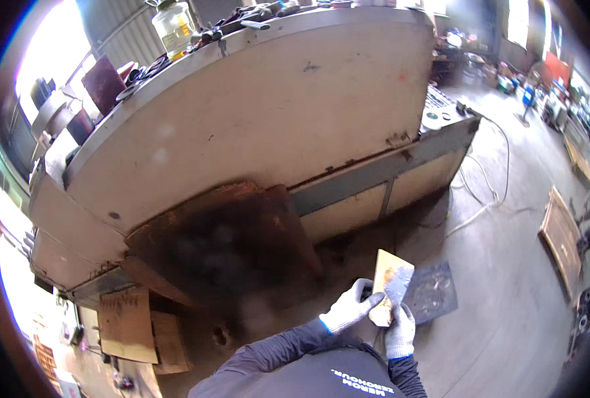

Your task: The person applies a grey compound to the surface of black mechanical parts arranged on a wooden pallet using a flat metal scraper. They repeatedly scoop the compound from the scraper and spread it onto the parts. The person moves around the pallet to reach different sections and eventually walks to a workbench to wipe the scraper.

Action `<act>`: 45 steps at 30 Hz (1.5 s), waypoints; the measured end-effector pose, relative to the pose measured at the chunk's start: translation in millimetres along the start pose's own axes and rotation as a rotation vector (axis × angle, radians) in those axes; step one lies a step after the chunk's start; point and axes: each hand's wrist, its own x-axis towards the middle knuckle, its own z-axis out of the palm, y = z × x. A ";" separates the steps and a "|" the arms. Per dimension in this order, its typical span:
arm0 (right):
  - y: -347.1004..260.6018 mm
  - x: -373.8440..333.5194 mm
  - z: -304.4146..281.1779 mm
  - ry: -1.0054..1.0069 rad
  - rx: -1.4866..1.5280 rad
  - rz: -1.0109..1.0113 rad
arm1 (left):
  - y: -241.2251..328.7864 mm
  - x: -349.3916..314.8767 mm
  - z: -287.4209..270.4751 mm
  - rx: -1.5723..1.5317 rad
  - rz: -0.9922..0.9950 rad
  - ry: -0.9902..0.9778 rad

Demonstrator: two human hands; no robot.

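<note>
A flat yellowish, board-like piece [382, 270] with a shiny grey-blue patch on its right side and a pale, ragged lower end is held up in front of my body. I cannot make out its exact kind. My left hand [348, 308], in a whitish knit glove, grips its left edge, the thumb lying against its face. From below, my right hand [400, 333], gloved alike, closes on its lower right part with the thumb in front. The fingers behind the piece are hidden.
Ahead stands a large beige machine [262, 99] with a rusty brown plate [228, 239] low on its front. A dark grey sheet [434, 292] lies on the floor just beyond my right hand. Cables [491, 199] and a wooden board [560, 239] are to the right, cardboard [126, 325] to the left.
</note>
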 end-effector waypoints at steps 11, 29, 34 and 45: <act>-94.2 204.3 -33.5 0.446 0.036 -0.270 | 25.3 178.5 -65.1 -0.031 -0.040 0.048; -352.5 645.8 26.3 0.261 -0.453 -0.374 | 89.4 395.9 -23.2 -0.399 0.015 0.286; -406.4 754.0 103.5 0.059 -0.587 -0.317 | 161.2 482.8 41.0 -0.468 -0.113 0.336; -428.4 901.0 109.4 -0.127 -1.076 -0.230 | 244.2 566.8 116.6 -0.355 -0.112 0.388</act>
